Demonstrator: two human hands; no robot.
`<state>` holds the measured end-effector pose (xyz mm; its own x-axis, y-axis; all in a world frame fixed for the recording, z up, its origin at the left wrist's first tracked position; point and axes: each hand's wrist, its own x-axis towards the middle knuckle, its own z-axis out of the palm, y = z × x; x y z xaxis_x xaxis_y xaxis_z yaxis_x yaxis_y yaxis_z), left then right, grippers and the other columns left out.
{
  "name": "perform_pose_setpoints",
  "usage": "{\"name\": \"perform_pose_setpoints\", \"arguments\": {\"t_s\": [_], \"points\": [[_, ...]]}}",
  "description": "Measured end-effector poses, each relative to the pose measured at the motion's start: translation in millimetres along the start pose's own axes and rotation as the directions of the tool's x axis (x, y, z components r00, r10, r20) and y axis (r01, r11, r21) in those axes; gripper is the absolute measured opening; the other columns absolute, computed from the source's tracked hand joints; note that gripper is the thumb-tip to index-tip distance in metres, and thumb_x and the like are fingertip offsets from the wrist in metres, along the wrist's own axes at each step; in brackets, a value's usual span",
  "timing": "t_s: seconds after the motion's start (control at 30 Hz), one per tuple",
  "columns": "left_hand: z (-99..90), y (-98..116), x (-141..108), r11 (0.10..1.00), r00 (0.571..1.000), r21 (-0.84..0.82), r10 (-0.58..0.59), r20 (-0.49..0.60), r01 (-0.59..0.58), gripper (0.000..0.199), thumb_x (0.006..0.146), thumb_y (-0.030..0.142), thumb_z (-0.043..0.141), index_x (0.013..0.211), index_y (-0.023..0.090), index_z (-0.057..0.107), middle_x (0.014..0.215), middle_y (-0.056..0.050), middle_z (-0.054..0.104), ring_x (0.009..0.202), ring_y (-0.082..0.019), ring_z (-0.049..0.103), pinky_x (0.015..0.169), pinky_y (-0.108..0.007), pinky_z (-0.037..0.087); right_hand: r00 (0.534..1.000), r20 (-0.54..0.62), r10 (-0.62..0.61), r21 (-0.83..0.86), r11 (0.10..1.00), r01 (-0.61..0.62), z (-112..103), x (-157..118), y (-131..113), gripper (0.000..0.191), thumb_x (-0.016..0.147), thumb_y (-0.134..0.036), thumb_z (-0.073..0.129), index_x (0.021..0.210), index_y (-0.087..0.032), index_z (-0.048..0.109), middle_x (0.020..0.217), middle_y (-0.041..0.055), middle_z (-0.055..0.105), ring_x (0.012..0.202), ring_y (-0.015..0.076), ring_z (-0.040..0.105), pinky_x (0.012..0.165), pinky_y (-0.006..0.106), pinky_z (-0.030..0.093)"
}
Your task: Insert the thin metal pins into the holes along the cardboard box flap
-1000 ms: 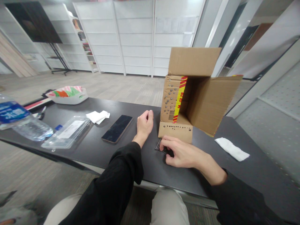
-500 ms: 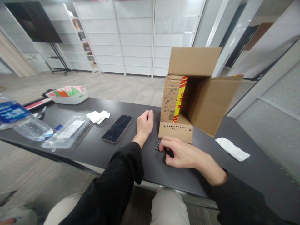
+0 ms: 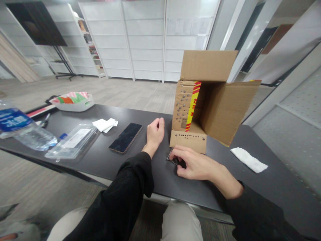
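My left hand [image 3: 154, 134] rests on the dark table as a closed fist, thumb uppermost; whatever may be inside it is hidden. Between it and my right hand [image 3: 192, 164] lies a small row of thin dark nails or screws [image 3: 172, 161]. The bent fingers of my right hand reach over this row, with a gap between index finger and thumb; the fingertips seem to touch the row. Just behind stands an open cardboard box [image 3: 181, 107] on its side. Several grey round heads stick out of its left face, and its lower flap [image 3: 188, 142] has a line of small holes.
Left of my fist lie a phone [image 3: 126, 138], folded tissues [image 3: 105, 125], a clear plastic case [image 3: 74, 142] and a water bottle [image 3: 25, 127] on its side. A white basket [image 3: 74, 106] sits at the back left. Another tissue [image 3: 248, 160] lies on the right.
The fingers of my right hand have shifted slightly over the row, and more of it shows. My left hand and the box stay as they were.
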<state>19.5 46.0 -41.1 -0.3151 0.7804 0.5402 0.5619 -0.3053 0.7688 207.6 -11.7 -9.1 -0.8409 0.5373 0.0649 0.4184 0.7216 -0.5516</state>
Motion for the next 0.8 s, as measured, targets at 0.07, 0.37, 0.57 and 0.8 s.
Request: {"name": "perform_pose_setpoints", "arguments": {"t_s": [0.07,0.37,0.57,0.8], "points": [[-0.3,0.3,-0.3,1.000,1.000,0.006,-0.004,0.003,0.004,0.045,0.096,0.047,0.036,0.061,0.020,0.045,0.056,0.002,0.045,0.057,-0.012,0.043,0.061,-0.026,0.032,1.000,0.001,-0.001,-0.001,1.000,0.001,0.0,-0.1,-0.3,0.033,0.067,-0.008,0.054,0.098,-0.019,0.058,0.091,0.0023,0.053,0.080,0.0159,0.052,0.073,0.029,0.043],[0.4,0.0,-0.5,1.000,1.000,0.002,0.001,0.001,-0.001,0.044,0.096,0.046,0.037,0.061,0.021,0.045,0.056,0.002,0.044,0.057,-0.013,0.043,0.061,-0.026,0.033,1.000,0.004,-0.014,0.003,1.000,0.014,-0.2,-0.1,-1.1,0.037,0.068,-0.008,0.054,0.103,-0.019,0.060,0.095,0.0037,0.053,0.084,0.0176,0.053,0.078,0.031,0.045],[0.7,-0.6,-0.7,1.000,1.000,0.003,0.006,-0.005,-0.006,0.045,0.097,0.045,0.037,0.061,0.020,0.045,0.056,0.002,0.045,0.057,-0.013,0.043,0.061,-0.026,0.033,1.000,0.005,-0.014,-0.001,1.000,0.014,0.1,0.6,-0.9,0.037,0.069,-0.009,0.054,0.104,-0.019,0.061,0.096,0.0043,0.053,0.085,0.0179,0.054,0.078,0.032,0.046],[0.7,-1.5,-0.2,1.000,1.000,0.011,0.002,-0.001,-0.002,0.045,0.097,0.046,0.036,0.061,0.020,0.045,0.056,0.002,0.045,0.057,-0.012,0.044,0.061,-0.026,0.032,1.000,0.005,-0.015,-0.003,1.000,0.015,-0.7,0.3,-1.9,0.035,0.069,-0.009,0.054,0.102,-0.018,0.061,0.096,0.0041,0.053,0.084,0.0179,0.055,0.079,0.032,0.046]]}}
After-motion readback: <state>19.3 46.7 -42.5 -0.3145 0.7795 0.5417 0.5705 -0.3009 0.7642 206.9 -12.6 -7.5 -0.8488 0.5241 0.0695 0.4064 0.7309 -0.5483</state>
